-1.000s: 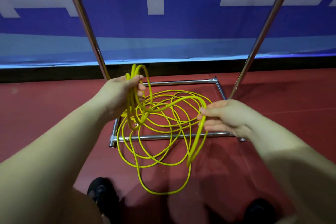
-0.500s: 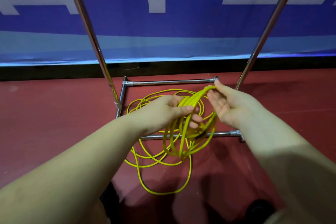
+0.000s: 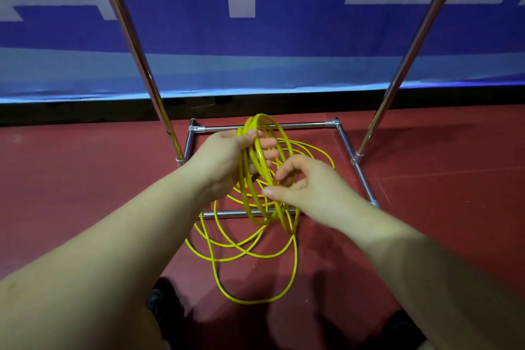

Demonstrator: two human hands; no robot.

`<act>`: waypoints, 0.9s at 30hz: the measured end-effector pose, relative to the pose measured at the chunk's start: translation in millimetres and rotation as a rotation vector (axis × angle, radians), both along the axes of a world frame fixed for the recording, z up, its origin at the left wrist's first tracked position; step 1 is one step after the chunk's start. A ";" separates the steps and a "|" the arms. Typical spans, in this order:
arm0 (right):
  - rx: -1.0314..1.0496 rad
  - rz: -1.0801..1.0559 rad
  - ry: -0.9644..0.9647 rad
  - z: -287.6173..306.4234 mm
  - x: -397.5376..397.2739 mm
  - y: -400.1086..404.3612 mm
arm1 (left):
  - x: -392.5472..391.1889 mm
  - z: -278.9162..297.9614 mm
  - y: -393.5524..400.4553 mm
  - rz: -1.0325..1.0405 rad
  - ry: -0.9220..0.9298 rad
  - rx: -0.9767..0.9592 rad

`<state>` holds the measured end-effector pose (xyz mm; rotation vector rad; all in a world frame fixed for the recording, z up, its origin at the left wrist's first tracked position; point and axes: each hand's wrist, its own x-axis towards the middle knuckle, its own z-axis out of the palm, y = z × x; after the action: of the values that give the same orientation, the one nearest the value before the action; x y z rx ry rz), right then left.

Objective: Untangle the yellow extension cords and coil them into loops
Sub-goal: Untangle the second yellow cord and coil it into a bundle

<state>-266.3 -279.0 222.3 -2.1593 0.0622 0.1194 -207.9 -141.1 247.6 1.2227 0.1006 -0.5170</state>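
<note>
Risk is arising from slack: left hand [image 3: 227, 159] is gripping the coiled yellow cord [image 3: 257, 176] while right hand [image 3: 306, 187] is hanging relaxed, holding nothing — loose strands on the floor [image 3: 426, 207] may snag.

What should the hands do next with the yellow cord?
Probably the right hand should reach down, take the next slack stretch of the yellow cord and lift it as another loop to the left hand. The left hand already grips several gathered loops, the right hand's fingers look free, and much cord lies loose on the red floor.
</note>
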 end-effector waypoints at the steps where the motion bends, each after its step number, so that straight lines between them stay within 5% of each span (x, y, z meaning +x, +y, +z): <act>1: 0.011 -0.014 -0.018 -2.8 0.4 -1.0 | 1.3 0.6 0.5 0.034 0.021 -0.029; 6: -0.181 0.219 0.040 -18.2 -6.6 -1.5 | 10.9 5.0 10.0 0.161 0.092 -0.144; 9: -0.134 0.110 -0.029 -12.9 -4.5 -7.7 | 14.6 6.5 16.2 0.172 0.075 -0.113; 16: 0.196 -0.217 -0.218 18.1 7.0 -34.5 | 18.8 1.8 28.6 0.045 0.014 0.111; 19: 0.222 -0.211 -0.161 22.4 5.9 -36.1 | 18.8 1.9 29.1 0.002 0.001 0.159; 27: 0.829 -0.349 0.186 30.9 12.7 -21.5 | 5.6 2.5 12.4 -0.210 -0.048 0.239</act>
<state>-253.5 -300.5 253.2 -1.2823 0.4187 0.1168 -202.3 -128.7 250.2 1.4874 -0.0079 -0.6720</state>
